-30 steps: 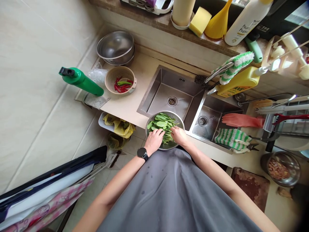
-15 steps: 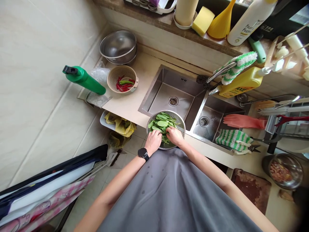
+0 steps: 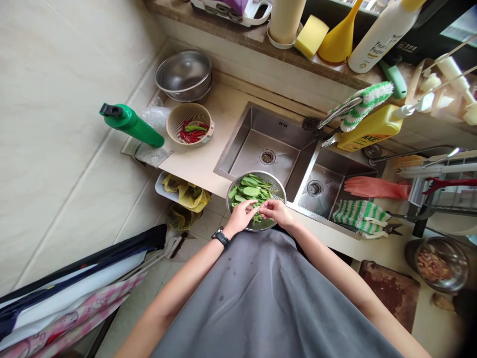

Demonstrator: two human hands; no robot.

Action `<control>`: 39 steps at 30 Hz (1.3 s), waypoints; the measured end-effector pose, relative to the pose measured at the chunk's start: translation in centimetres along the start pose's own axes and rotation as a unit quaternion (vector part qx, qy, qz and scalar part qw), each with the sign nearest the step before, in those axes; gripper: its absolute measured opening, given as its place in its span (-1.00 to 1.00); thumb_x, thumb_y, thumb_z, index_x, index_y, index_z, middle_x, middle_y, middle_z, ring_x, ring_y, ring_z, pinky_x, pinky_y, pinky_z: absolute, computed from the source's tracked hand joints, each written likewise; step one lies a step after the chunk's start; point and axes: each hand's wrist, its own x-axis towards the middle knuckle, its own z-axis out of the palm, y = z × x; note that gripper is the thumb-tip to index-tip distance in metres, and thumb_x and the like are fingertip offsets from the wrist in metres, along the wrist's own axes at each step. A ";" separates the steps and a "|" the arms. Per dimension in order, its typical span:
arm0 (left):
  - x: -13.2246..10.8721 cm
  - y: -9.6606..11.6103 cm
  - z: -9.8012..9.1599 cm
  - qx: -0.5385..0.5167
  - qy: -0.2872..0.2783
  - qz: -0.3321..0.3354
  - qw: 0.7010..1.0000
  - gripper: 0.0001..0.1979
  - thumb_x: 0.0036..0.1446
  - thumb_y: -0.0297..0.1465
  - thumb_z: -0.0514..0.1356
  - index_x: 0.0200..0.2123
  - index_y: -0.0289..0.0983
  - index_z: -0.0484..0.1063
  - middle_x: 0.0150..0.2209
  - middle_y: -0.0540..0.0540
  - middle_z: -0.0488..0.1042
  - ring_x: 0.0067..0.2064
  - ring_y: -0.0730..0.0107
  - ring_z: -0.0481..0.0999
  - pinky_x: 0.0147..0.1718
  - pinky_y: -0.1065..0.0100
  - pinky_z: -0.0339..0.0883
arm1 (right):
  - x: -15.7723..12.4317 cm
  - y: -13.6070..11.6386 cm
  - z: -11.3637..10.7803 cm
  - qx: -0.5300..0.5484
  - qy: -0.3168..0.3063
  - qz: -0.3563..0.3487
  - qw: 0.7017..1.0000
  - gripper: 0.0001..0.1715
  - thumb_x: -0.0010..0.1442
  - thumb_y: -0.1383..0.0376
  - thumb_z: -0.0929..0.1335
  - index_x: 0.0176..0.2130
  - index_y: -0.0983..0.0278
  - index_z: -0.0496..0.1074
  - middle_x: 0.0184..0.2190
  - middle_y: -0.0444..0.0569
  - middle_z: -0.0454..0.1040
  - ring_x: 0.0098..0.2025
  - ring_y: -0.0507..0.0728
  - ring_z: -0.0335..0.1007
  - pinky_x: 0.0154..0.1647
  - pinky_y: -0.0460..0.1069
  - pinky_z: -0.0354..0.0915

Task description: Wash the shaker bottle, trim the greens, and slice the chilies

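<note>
The right hand (image 3: 275, 212) had its fingers pinched together on stalks at the near end of the leafy greens (image 3: 250, 188), while the fingers (image 3: 251, 204) of the left hand (image 3: 240, 218) curved in just beside them; whether those gripped anything could not be told. The heap's long axis ran away from the person, both hands at its near end. The greens lay in a steel colander (image 3: 280, 191) at the front edge of the steel sink (image 3: 257, 119). Farther left on the surface (image 3: 201, 164), a small basket (image 3: 175, 122) held red and green chillies (image 3: 193, 132).
</note>
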 end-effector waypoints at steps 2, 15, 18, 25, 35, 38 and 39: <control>0.2 0.1 0.0 -0.075 -0.010 -0.031 0.997 -0.74 0.25 -0.22 0.25 -0.12 -0.29 0.51 -0.23 -0.14 0.61 -0.23 0.30 0.62 -0.20 0.27 0.55 | -0.6 -0.4 0.1 0.042 -0.012 0.005 0.999 -0.52 -0.11 0.05 0.61 -0.30 0.31 0.54 -0.43 -0.09 0.58 -0.39 0.04 0.49 -0.24 -0.02 0.45; -0.1 1.2 0.1 -0.079 0.002 -0.072 0.994 -0.80 0.20 -0.27 0.28 -0.24 -0.30 0.51 -0.30 -0.11 0.61 -0.32 0.33 0.60 -0.29 0.31 0.50 | -1.5 -0.9 0.8 -0.030 0.043 -0.044 0.998 -0.64 0.03 0.05 0.53 -0.32 0.28 0.53 -0.45 -0.10 0.55 -0.40 0.07 0.47 -0.28 -0.02 0.43; -0.2 1.7 -0.1 0.066 -0.020 0.006 0.998 -0.86 0.26 -0.37 0.21 -0.25 -0.28 0.57 -0.23 -0.13 0.63 -0.26 0.30 0.59 -0.23 0.30 0.46 | -1.7 -0.9 0.8 -0.171 0.051 -0.084 0.980 -0.76 0.16 0.13 0.43 -0.30 0.27 0.54 -0.45 -0.09 0.56 -0.41 0.07 0.46 -0.32 -0.04 0.38; -0.4 2.6 -0.3 0.231 -0.051 0.112 0.965 -0.85 0.31 -0.47 0.13 -0.29 -0.27 0.51 -0.29 -0.11 0.52 -0.27 0.29 0.51 -0.26 0.32 0.39 | -2.3 -1.9 1.3 -0.430 0.049 -0.172 0.885 -0.82 0.26 0.39 0.33 -0.30 0.29 0.55 -0.41 -0.04 0.59 -0.38 0.07 0.45 -0.26 -0.07 0.28; -0.6 2.9 0.0 0.203 -0.014 0.146 0.968 -0.84 0.34 -0.46 0.11 -0.25 -0.26 0.50 -0.29 -0.10 0.51 -0.26 0.32 0.49 -0.25 0.33 0.38 | -2.2 -2.9 1.6 -0.424 0.076 -0.146 0.890 -0.74 0.15 0.39 0.30 -0.55 0.28 0.43 -0.61 -0.12 0.44 -0.54 0.00 0.22 -0.41 -0.09 0.14; -0.3 3.2 0.2 0.197 0.002 0.151 0.969 -0.82 0.34 -0.45 0.10 -0.26 -0.26 0.51 -0.31 -0.11 0.50 -0.29 0.33 0.48 -0.27 0.33 0.38 | -2.0 -2.5 1.9 -0.305 0.116 -0.090 0.941 -0.72 0.07 0.33 0.31 -0.64 0.26 0.36 -0.67 -0.16 0.37 -0.57 0.00 0.18 -0.48 -0.09 0.11; -0.2 3.2 0.2 0.198 0.005 0.156 0.968 -0.81 0.34 -0.45 0.10 -0.27 -0.26 0.51 -0.31 -0.11 0.50 -0.29 0.33 0.48 -0.26 0.33 0.38 | -1.8 -2.2 2.0 -0.260 0.123 -0.070 0.955 -0.72 0.05 0.30 0.31 -0.66 0.26 0.35 -0.69 -0.17 0.35 -0.59 -0.01 0.16 -0.51 -0.09 0.10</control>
